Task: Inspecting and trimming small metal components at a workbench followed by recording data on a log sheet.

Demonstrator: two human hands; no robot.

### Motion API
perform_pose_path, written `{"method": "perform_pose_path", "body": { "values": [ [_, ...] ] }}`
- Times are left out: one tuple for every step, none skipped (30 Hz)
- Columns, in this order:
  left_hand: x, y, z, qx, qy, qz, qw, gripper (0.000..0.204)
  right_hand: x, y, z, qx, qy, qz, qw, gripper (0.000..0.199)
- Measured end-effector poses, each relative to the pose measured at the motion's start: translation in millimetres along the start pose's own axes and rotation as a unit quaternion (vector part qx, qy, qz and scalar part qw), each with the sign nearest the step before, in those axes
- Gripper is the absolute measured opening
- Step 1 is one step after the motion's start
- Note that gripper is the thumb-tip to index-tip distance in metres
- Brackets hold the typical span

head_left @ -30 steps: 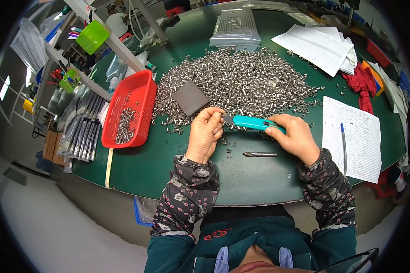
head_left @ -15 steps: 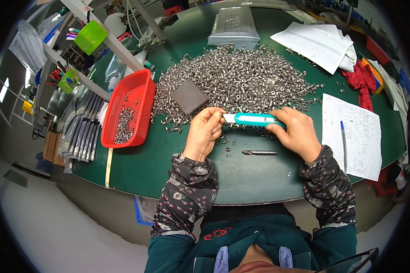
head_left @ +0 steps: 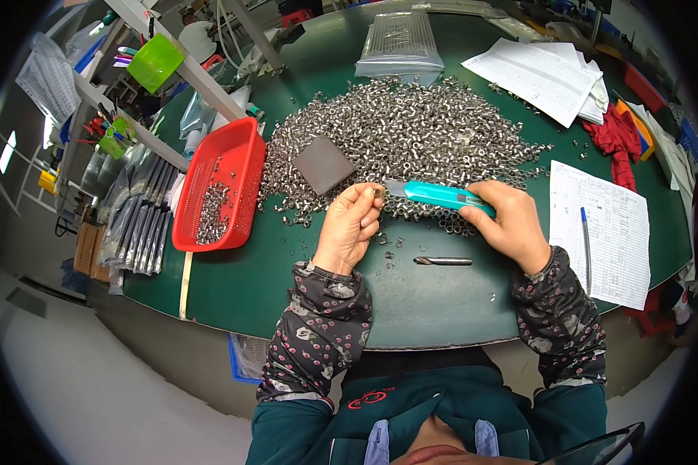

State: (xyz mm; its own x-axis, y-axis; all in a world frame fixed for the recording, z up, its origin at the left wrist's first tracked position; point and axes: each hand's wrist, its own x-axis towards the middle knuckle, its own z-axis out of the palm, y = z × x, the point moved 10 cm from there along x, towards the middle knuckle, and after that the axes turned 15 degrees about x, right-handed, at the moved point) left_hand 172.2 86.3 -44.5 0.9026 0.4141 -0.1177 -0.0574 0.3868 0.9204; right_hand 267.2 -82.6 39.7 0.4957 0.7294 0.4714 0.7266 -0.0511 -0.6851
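My right hand [head_left: 512, 221] grips a teal utility knife [head_left: 442, 195], its blade [head_left: 396, 188] bare and pointing left. In the fingertips of my left hand [head_left: 350, 222] a small metal ring [head_left: 378, 192] is pinched, partly hidden by the thumb and finger. The blade tip is close beside that ring. Just beyond both hands spreads a large heap of small metal rings [head_left: 411, 128], with a dark square block [head_left: 323, 165] lying on its near left part. A drill bit [head_left: 444, 261] rests on the green table between my forearms.
At the left stands a red plastic basket [head_left: 248, 186] holding some metal rings. Printed sheets [head_left: 609, 232] with a blue pen [head_left: 585, 244] lie at the right. Plastic-bagged parts [head_left: 399, 43] and more papers [head_left: 531, 74] are at the back. A red cloth [head_left: 619, 143] lies far right.
The knife has drawn back slightly from my left fingertips and tilted, its blade end higher and its rear end lower. My left hand has hardly moved.
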Motion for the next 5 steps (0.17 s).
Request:
{"method": "perform_pose_path", "body": {
  "values": [
    [-0.2, -0.1, -0.9, -0.001, 0.005, 0.0, 1.0, 0.013, -0.1, -0.1, 1.1, 0.001, 0.0, 0.0, 1.0, 0.025],
    [-0.5, -0.2, -1.5, 0.0, 0.005, 0.0, 1.0, 0.013, -0.3, 0.2, 5.9, 0.007, -0.017, 0.005, 1.0, 0.026],
    [-0.6, -0.4, -0.4, -0.002, 0.001, -0.003, 1.0, 0.014, -0.8, 0.3, 8.9, 0.011, -0.032, 0.01, 0.999, 0.028],
    [-0.9, -0.5, 0.4, -0.004, -0.003, -0.006, 1.0, 0.014, -1.2, 0.1, 8.3, 0.01, -0.032, 0.011, 0.999, 0.028],
    [-0.6, -0.6, 1.2, -0.004, -0.004, -0.007, 1.0, 0.014, -1.6, 0.1, 9.6, 0.007, -0.041, 0.012, 0.999, 0.028]
  ]
}}
